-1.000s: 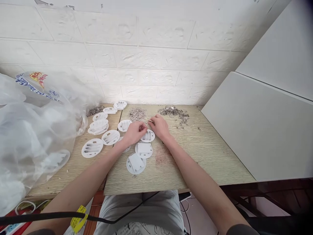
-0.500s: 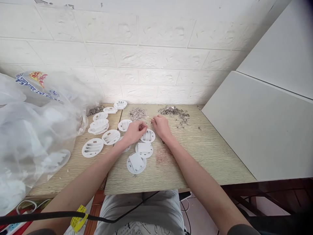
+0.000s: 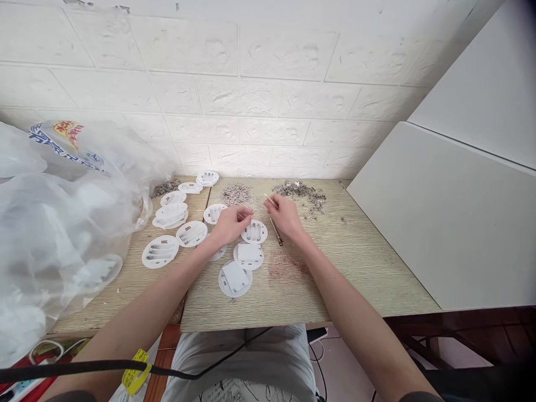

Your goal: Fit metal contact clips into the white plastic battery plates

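Note:
My left hand (image 3: 231,225) is closed in a pinch above the upper edge of a round white battery holder (image 3: 254,232); what its fingertips hold, if anything, is too small to make out. My right hand (image 3: 285,214) pinches a thin pale stick (image 3: 268,197), its tip pointing up and left. Below that hand a pair of dark tweezers (image 3: 277,233) lies on the table. Toward me, two more holders overlap: one with a blank face (image 3: 248,254) and a nearer one (image 3: 234,278). Another holder (image 3: 214,213) lies behind my left hand.
A heap of tiny metal pieces (image 3: 237,194) and a darker pile of metal contacts (image 3: 295,189) lie along the wall. More white holders (image 3: 160,251) spread leftward beside a large clear plastic bag (image 3: 79,223). A white panel (image 3: 402,212) borders the right side.
My right hand has moved slightly right with the stick, now tilted more upright, uncovering the tweezers. My left hand stays by the same holder.

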{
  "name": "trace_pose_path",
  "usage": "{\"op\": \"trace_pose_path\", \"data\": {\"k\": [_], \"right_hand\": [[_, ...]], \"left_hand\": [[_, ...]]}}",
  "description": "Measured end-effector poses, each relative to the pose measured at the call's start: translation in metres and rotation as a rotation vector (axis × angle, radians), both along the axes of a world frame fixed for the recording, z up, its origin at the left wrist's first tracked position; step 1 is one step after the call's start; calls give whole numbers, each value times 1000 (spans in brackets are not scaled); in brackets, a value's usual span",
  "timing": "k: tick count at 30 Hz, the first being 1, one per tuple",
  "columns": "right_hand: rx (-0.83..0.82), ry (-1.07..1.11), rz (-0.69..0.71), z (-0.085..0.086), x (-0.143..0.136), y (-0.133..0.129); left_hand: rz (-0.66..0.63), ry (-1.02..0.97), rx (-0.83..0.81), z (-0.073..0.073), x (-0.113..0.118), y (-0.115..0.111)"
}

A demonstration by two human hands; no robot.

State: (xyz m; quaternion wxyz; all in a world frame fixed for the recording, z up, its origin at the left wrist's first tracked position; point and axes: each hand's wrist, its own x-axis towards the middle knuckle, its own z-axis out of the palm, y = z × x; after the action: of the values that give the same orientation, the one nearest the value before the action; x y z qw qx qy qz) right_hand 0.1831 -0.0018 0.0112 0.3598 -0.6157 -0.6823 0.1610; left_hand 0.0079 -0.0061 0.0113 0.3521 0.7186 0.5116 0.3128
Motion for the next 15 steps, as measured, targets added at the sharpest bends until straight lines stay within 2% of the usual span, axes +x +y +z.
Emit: {"op": "trace_pose_path", "data": {"k": [7, 11, 15], "right_hand": [[-93, 81, 106, 4, -6, -6], [-112, 226, 130, 3, -7, -7], [-146, 283, 139, 3, -5, -8]], "left_hand": [[-6, -22, -5, -2, -1, 2], [-17, -32, -4, -3, -1, 2], [-7, -21, 0, -2, -1, 2]]}}
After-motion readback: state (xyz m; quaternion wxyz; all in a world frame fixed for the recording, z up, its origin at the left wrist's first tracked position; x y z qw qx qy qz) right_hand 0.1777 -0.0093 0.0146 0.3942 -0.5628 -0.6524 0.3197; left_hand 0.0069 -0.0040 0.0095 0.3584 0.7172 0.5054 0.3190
